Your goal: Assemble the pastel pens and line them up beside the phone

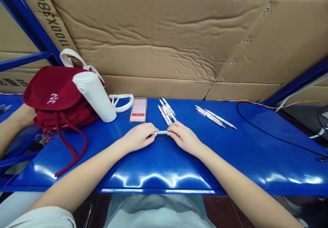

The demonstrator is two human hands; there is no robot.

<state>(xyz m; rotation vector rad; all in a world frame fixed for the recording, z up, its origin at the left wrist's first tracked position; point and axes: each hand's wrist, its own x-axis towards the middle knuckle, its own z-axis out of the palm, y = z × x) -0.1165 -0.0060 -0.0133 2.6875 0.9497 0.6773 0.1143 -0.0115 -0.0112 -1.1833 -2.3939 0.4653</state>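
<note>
Between my two hands, a light blue-green pen (162,132) lies level, just above or on the blue tabletop. My left hand (140,136) pinches its left end, and my right hand (185,138) pinches its right end. Just beyond my fingers is a loose pile of several pens (166,111), pink, white and green. Farther right, a second group of pink and white pens (212,116) rests on the table.
A phone (138,110) lies behind my left hand. At the left, a white bottle (96,96) leans on a red bag (56,88) with hanging straps. Another person's arm (15,129) is at the far left. A black cable (271,136) crosses the right side of the blue table (159,166).
</note>
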